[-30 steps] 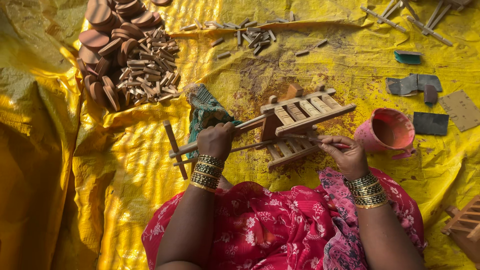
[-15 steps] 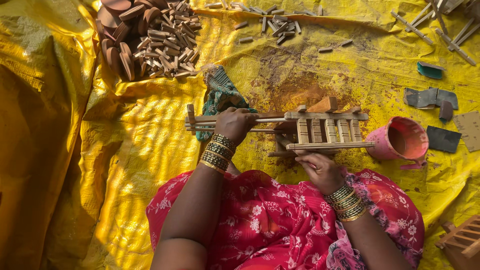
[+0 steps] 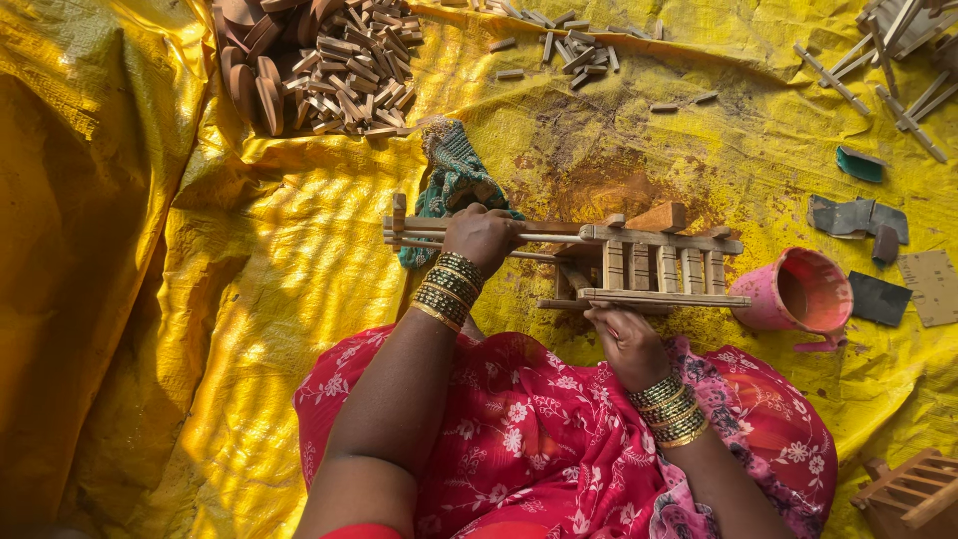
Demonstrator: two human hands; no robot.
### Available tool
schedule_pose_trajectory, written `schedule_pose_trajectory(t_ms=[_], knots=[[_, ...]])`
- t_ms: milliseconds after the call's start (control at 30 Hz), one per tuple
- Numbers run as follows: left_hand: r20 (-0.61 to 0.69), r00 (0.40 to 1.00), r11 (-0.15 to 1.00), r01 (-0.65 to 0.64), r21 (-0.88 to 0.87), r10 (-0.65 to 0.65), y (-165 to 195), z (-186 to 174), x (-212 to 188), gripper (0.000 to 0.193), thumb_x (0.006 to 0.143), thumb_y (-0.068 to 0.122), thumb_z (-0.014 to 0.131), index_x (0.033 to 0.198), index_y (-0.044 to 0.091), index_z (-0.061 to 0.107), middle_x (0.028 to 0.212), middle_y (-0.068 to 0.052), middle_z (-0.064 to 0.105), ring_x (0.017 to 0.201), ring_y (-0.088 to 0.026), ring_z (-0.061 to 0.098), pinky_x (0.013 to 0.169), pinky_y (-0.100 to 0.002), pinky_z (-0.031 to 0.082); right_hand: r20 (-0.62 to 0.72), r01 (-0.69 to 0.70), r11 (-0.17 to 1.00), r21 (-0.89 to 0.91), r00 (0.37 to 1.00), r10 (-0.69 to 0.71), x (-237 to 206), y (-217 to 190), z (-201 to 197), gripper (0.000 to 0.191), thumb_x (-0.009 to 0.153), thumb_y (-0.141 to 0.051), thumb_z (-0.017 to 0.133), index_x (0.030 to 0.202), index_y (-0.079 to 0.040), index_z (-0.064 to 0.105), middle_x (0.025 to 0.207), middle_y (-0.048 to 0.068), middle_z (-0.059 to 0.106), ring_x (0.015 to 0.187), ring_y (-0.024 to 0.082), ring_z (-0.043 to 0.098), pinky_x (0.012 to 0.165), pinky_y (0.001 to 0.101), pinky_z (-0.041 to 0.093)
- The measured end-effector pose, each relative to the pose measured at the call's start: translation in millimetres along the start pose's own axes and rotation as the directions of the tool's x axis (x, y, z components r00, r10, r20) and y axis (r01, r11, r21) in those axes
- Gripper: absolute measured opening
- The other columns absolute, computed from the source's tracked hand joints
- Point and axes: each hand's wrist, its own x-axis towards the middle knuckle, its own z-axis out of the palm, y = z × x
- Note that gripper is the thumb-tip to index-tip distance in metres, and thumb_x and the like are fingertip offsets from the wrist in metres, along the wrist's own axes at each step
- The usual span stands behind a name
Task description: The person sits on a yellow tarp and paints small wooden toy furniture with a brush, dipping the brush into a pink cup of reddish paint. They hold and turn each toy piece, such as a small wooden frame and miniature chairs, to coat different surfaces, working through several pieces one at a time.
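I log the left hand (image 3: pixel 483 232) clenched over the long poles of a wooden slatted frame (image 3: pixel 639 265), which hangs above the yellow tarp (image 3: pixel 200 299) near its middle. Its long axis runs left to right. The right hand (image 3: pixel 624 337) grips the frame's near rail from below. Green cloth (image 3: pixel 454 180) lies behind the left hand; a pink cup (image 3: pixel 798 289) sits just beside the frame's right end. Wood offcuts (image 3: pixel 339 60) pile at the far edge.

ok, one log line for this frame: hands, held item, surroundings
left hand: grips shafts of wooden toy cart | right hand: supports cart's near rail | nearby: pink cup, green cloth, yellow tarp
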Motion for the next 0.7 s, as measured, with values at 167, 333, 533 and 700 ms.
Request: schedule_pose_trajectory(t_ms=[167,333,533,700], knots=[[0.098,0.995,0.999,0.031,-0.013,-0.03,-1,-3,2,0.024,0.095,0.044,0.069,0.111,0.03,0.081,0.093,0.002,0.075,0.084,-0.022,0.061,0.074,-0.038,0.054,0.07,0.194,0.981,0.008,0.978,-0.194,-18,-2,-23,0.019,0.088,-0.003,0.069,0.107,-0.006,0.072,0.126,0.013,0.072,0.119,0.03,0.068,0.098,0.042,0.056],[0.109,0.993,0.998,0.05,-0.032,-0.046,-4,-1,3,0.02,0.092,0.04,0.07,0.106,0.03,0.081,0.088,0.002,0.074,0.081,-0.022,0.06,0.07,-0.038,0.053,-0.002,0.209,0.977,0.044,0.978,-0.209,-17,0,-35,0.021,0.089,-0.003,0.068,0.109,-0.007,0.072,0.129,0.011,0.071,0.123,0.029,0.068,0.103,0.0408,0.057],[0.021,1.0,0.999,0.004,-0.041,-0.003,-1,-5,3,0.012,0.09,0.031,0.072,0.098,0.029,0.082,0.09,0.0,0.075,0.082,-0.024,0.066,0.076,-0.04,0.054,0.024,0.14,0.986,0.091,0.989,-0.143,6,-7,-2,0.025,0.09,-0.003,0.066,0.114,-0.007,0.07,0.138,0.014,0.067,0.124,0.031,0.066,0.096,0.0378,0.06],[0.088,0.993,0.996,0.086,-0.033,-0.083,2,-13,5,0.017,0.09,0.037,0.07,0.1,0.03,0.081,0.091,0.0,0.074,0.085,-0.026,0.067,0.075,-0.041,0.056,-0.01,0.106,0.993,0.044,0.994,-0.106,13,-4,4,0.024,0.094,-0.008,0.066,0.117,-0.008,0.071,0.133,0.014,0.069,0.122,0.03,0.068,0.103,0.04,0.056]])
